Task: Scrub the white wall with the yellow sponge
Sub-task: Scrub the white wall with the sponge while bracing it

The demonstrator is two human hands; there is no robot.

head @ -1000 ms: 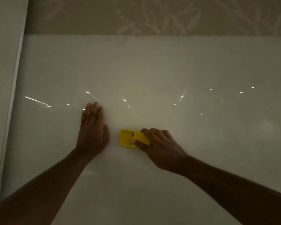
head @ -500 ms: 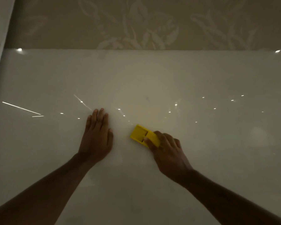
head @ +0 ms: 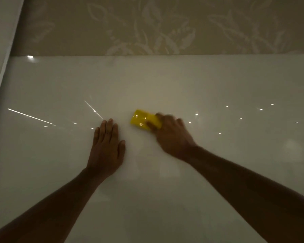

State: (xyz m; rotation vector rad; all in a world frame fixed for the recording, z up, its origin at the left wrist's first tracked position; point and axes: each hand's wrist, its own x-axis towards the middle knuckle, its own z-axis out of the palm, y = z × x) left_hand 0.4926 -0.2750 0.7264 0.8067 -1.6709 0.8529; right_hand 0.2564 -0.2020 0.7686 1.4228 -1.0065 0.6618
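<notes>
**Sponge carried up and to the right across the glossy panel**

Since the earlier frames, the yellow sponge (head: 142, 119) has been swept upward and rightward along the white wall (head: 218, 81), away from the spot just beside the resting hand where it was being worked a second ago. The patterned band (head: 147, 25) above the panel now fills more of the picture, so the head appears to have been tilted up as well.

Head view: the sponge is gripped by the right hand (head: 171, 135), with the thumb laid over its near face and the fingers wrapped over its far end; its left half is left exposed and pressed flat to the wall. That hand is blurred, which is read as a stroke in progress. The left hand (head: 107, 146) is spread flat, palm against the wall, holding nothing. It is judged to be placed there as a brace, so that pressure can be put through the scrubbing arm without the body being pushed off balance. A clear gap is kept between the two hands, presumably to leave the sponge room to travel. Bright light reflections (head: 30, 116) are scattered over the panel, showing a smooth, shiny surface on which the sponge can be expected to slide easily. No dirt can be made out in the dim light, so how much of the scrubbing is done cannot be told.
</notes>
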